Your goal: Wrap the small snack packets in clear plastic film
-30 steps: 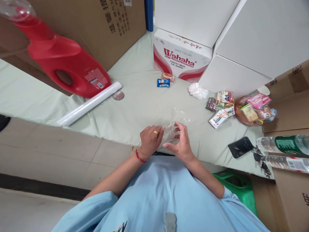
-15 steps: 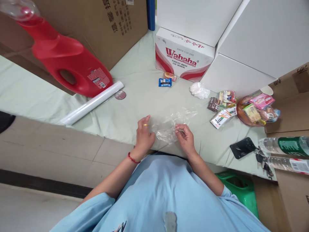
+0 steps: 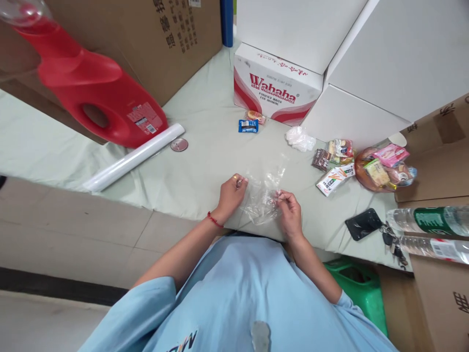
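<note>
Clear plastic (image 3: pixel 261 200), thin and creased, spreads over the cloth-covered table (image 3: pixel 208 151), well in front of the Wahaha carton (image 3: pixel 273 93) on the wearer's side. From where I stand I can't make out whether it is a bag or a loose sheet.

What has just changed is the left hand (image 3: pixel 231 194). Half a second ago its fingers were parted beside the plastic; now thumb and forefinger have come together at the left edge and seem to pinch it. The right hand (image 3: pixel 291 212) has its thumb and fingertips closed on the opposite edge, as they were then. A second ago the stuff was bunched by the left hand while the right stood open.

So, as I judge it, the plastic is now governed from both sides and lies opened out, though wrinkles remain across the middle.

Close before the carton sit a blue packet (image 3: pixel 248 126) and, further right, a crumpled white plastic wad (image 3: pixel 300 138). Neither has moved on the table, and neither hand is near them.
</note>
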A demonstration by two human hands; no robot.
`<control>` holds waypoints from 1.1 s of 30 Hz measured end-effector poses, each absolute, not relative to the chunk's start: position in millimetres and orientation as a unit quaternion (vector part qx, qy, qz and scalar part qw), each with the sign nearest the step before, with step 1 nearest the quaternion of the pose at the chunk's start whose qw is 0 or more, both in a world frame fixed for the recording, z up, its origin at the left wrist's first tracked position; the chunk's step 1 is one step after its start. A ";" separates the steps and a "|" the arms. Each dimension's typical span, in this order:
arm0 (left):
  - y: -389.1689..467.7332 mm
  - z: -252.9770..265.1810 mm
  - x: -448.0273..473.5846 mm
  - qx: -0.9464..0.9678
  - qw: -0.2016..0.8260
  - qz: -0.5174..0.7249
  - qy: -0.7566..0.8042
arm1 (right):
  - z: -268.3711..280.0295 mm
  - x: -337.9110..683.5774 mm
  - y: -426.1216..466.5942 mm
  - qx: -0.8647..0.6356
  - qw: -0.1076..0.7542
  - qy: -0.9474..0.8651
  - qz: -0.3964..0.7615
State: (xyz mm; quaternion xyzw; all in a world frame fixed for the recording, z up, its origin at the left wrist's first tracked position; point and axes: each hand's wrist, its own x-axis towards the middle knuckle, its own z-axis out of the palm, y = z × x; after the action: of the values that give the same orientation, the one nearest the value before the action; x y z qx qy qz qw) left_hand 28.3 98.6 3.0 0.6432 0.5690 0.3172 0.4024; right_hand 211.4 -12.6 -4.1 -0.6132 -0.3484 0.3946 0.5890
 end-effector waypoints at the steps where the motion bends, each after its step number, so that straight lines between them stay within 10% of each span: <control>1: 98.5 2.6 25.1 0.628 0.389 0.341 0.582 | -6.3 215.4 -15.4 -0.632 0.592 -0.322 0.383; 26: 98.5 -25.4 -12.7 0.660 0.165 0.250 0.689 | -5.3 256.3 -48.9 -0.740 0.424 -0.321 0.412; 33: 99.3 -24.8 -13.4 0.715 0.141 0.205 0.653 | 17.7 288.8 -50.2 -0.731 0.224 -0.476 0.434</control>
State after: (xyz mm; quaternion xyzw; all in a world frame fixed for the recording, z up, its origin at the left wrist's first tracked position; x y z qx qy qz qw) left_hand -13.4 99.3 -24.8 0.7150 0.6534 0.2051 0.1406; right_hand 288.8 -50.2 17.7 -0.7312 -0.4759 0.4343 0.2242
